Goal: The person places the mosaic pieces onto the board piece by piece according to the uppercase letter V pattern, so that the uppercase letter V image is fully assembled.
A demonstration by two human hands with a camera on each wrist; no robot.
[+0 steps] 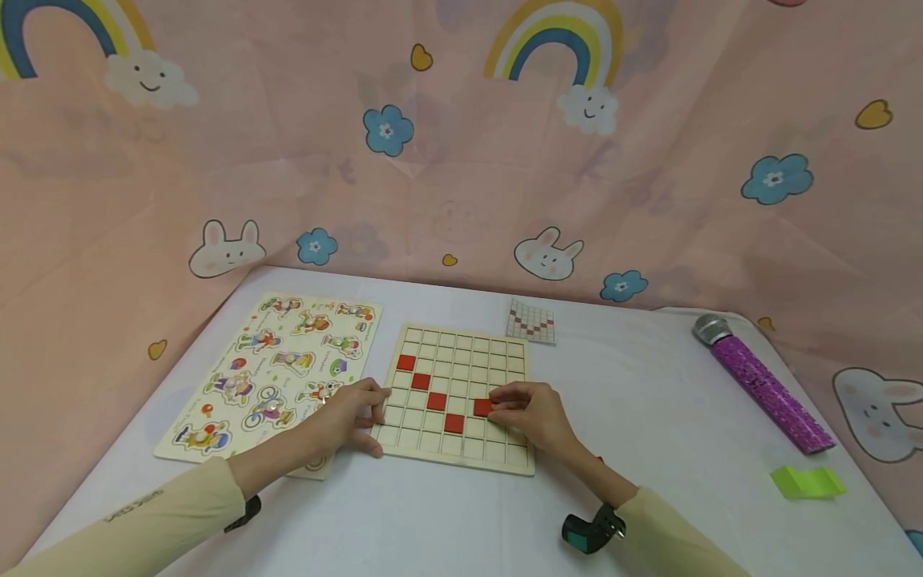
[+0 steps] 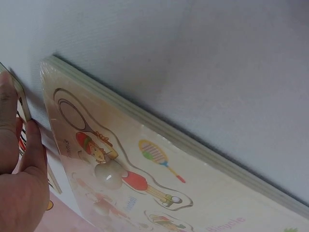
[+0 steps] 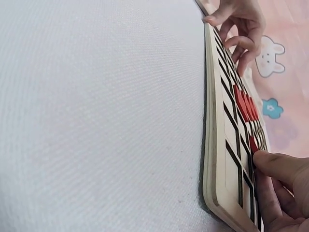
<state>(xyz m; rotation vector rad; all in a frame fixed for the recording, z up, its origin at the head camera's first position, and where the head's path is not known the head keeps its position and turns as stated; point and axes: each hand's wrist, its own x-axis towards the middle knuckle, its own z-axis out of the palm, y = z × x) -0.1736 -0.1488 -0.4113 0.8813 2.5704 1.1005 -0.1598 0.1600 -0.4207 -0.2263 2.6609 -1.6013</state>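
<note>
A pale wooden grid board (image 1: 461, 461) lies on the table with several red square tiles (image 1: 436, 401) set in its cells, most in a diagonal descending to the right. My right hand (image 1: 530, 413) pinches a red tile (image 1: 482, 408) between thumb and fingers, low over a cell right of that diagonal. In the right wrist view, the thumb (image 3: 270, 162) touches this tile's edge. My left hand (image 1: 353, 417) rests against the board's left edge, fingers bent and thumb near the front-left corner. In the left wrist view, that hand (image 2: 24, 169) touches the board's edge.
A picture puzzle board (image 1: 245, 377) lies to the left. Behind the grid stands a small pattern card (image 1: 531, 322). At the right lie a purple glittery microphone (image 1: 771, 389) and a green piece (image 1: 808, 482). A small red bit (image 1: 600, 459) shows beside my right forearm.
</note>
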